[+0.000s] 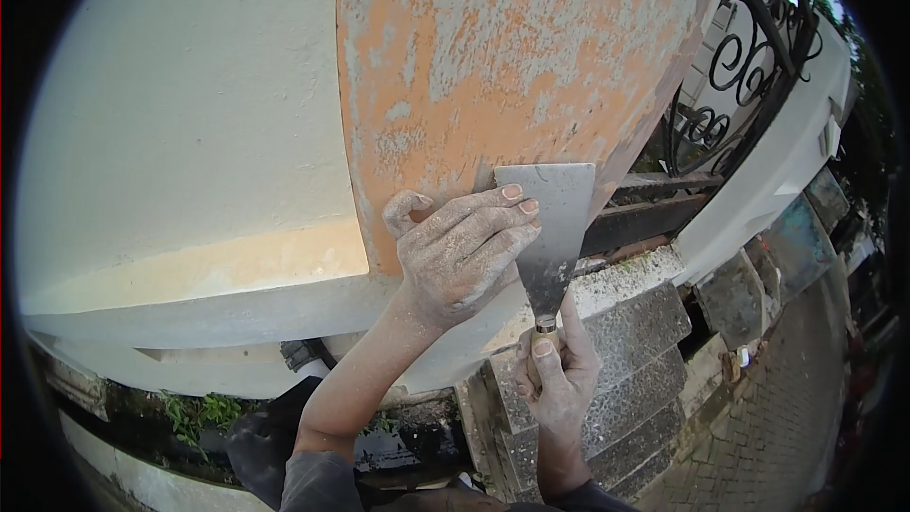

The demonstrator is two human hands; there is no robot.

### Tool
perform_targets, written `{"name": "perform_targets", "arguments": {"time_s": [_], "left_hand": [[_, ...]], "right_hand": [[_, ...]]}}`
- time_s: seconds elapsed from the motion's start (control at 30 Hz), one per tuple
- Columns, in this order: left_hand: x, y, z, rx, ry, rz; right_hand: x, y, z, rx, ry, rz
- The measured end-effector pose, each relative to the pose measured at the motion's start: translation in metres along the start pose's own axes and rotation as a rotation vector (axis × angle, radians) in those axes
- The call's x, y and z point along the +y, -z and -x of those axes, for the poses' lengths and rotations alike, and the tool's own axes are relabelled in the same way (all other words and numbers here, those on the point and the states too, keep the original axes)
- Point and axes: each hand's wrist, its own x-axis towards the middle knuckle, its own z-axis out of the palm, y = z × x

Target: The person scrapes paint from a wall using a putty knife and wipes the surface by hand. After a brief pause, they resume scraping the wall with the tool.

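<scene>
My right hand (559,374) is wrapped round the handle of a wide metal scraper (555,228), its thumb on the handle near the ferrule. The blade points up, its straight top edge at the patchy orange and grey wall section (474,66). My left hand (464,246), coated in pale dust, is beside the blade, with the thumb apart and the other fingers stretched so that their tips lie over the blade's left side. Nothing is held in its palm as far as shows.
A pale smooth wall (190,114) fills the left. Black scrolled ironwork (749,57) stands at the upper right. Below are stone steps (635,341), a dark ditch (408,441) with green plants (204,412), and a paved lane (777,408) at right.
</scene>
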Motion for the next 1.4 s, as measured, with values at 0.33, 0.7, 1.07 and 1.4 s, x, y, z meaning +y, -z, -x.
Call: {"name": "perform_targets", "arguments": {"time_s": [0.33, 0.7, 1.07, 1.4], "left_hand": [[0.001, -0.002, 0.017, -0.027, -0.013, -0.001], [-0.001, 0.000, 0.000, 0.021, -0.011, -0.001], [-0.002, 0.003, -0.004, 0.037, -0.015, -0.025], [-0.004, 0.003, 0.002, 0.031, -0.020, -0.015]], "right_hand": [[0.016, 0.010, 0.009, -0.015, 0.003, -0.001], [-0.001, 0.000, -0.002, -0.018, 0.006, -0.017], [0.000, -0.002, -0.002, -0.029, -0.016, -0.062], [0.001, -0.001, -0.006, -0.054, 0.009, -0.074]]}}
